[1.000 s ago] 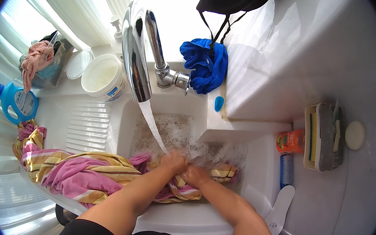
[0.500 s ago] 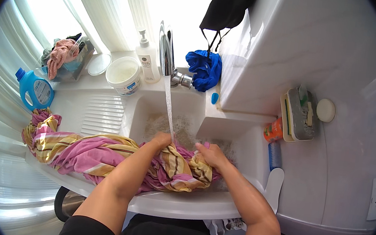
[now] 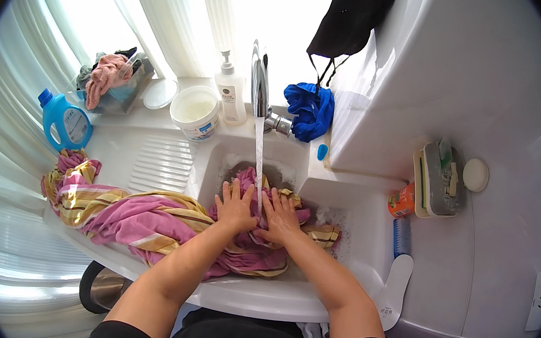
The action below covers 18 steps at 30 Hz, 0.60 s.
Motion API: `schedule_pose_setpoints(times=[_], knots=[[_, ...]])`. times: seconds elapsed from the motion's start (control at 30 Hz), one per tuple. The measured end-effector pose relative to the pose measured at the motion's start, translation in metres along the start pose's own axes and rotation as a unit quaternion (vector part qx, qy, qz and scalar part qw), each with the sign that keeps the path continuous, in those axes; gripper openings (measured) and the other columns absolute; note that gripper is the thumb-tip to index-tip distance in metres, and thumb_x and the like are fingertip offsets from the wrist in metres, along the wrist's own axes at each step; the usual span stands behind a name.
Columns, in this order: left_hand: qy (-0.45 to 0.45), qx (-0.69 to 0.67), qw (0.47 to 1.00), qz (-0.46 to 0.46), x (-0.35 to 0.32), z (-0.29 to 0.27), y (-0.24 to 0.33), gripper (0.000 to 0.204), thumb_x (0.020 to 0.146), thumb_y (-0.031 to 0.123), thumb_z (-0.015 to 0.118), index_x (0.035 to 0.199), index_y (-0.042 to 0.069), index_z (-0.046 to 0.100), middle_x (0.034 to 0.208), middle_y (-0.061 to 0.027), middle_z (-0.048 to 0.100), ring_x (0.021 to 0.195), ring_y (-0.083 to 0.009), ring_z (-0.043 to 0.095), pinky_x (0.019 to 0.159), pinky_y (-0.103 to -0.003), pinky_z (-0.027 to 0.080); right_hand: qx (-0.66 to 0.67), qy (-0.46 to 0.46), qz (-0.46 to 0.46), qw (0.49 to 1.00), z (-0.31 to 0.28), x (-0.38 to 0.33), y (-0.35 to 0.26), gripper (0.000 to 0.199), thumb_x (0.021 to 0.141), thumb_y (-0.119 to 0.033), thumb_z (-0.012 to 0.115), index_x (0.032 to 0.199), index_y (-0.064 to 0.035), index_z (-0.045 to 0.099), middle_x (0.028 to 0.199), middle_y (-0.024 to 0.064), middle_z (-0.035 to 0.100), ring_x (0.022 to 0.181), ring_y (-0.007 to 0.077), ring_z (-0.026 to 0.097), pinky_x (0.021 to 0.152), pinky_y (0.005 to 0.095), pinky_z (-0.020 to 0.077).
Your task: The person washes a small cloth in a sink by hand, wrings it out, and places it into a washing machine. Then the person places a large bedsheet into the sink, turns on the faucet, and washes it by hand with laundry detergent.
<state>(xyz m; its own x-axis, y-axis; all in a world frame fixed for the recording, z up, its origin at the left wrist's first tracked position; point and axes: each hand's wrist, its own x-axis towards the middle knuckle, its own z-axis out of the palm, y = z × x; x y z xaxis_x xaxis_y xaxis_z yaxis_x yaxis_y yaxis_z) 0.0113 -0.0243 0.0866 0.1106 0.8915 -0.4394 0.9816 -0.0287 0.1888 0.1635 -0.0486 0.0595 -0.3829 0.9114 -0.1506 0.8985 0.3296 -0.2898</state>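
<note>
Detergent bottle (image 3: 63, 122): blue, upright at far left of the drainboard.
Cloth (image 3: 143, 217): pink and yellow striped, draped from drainboard into the sink (image 3: 353, 209).
Left hand (image 3: 235, 205): flat, fingers spread, pressing the cloth.
Water stream (image 3: 258, 161): running between both hands.
Right hand (image 3: 279, 215): flat, spread, pressing likewise.
Risk: draped end near the rim may drip or slide floorward.

Under my left grip (image 3: 235, 206) and right grip (image 3: 280, 216) the pink and yellow striped cloth (image 3: 143, 217) covers the sink (image 3: 231, 161) bottom, so I can't see the drain. Farther beyond them, the black garment (image 3: 352, 13) is cut off at the top edge.
</note>
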Motion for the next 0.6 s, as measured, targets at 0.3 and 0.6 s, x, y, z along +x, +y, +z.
schedule_pose_setpoints(times=[0.3,0.6], knots=[[-0.229,0.017,0.973,-0.036,0.059,0.040,-0.015,0.073,0.075,0.038,0.060,0.141,0.014,0.039,0.140,-0.0192,0.042,0.129,-0.0344,0.042,0.105,-0.045,0.035,-0.008,-0.212,0.011,0.977,0.048,0.061,0.009,0.092,0.066,-0.052,0.069,0.140,-0.0073,0.038,0.141,0.0230,0.039,0.133,0.0372,0.035,0.110,0.0482,0.0258],[-0.185,0.049,0.982,-0.001,0.053,0.043,-0.030,0.073,0.075,0.053,0.059,0.135,0.012,0.047,0.123,-0.0155,0.059,0.118,-0.0306,0.055,0.099,-0.044,0.043,-0.034,-0.261,0.018,0.964,0.031,0.074,0.003,0.074,0.070,-0.043,0.071,0.130,-0.0049,0.049,0.132,0.0211,0.050,0.125,0.0334,0.047,0.101,0.0441,0.0392]])
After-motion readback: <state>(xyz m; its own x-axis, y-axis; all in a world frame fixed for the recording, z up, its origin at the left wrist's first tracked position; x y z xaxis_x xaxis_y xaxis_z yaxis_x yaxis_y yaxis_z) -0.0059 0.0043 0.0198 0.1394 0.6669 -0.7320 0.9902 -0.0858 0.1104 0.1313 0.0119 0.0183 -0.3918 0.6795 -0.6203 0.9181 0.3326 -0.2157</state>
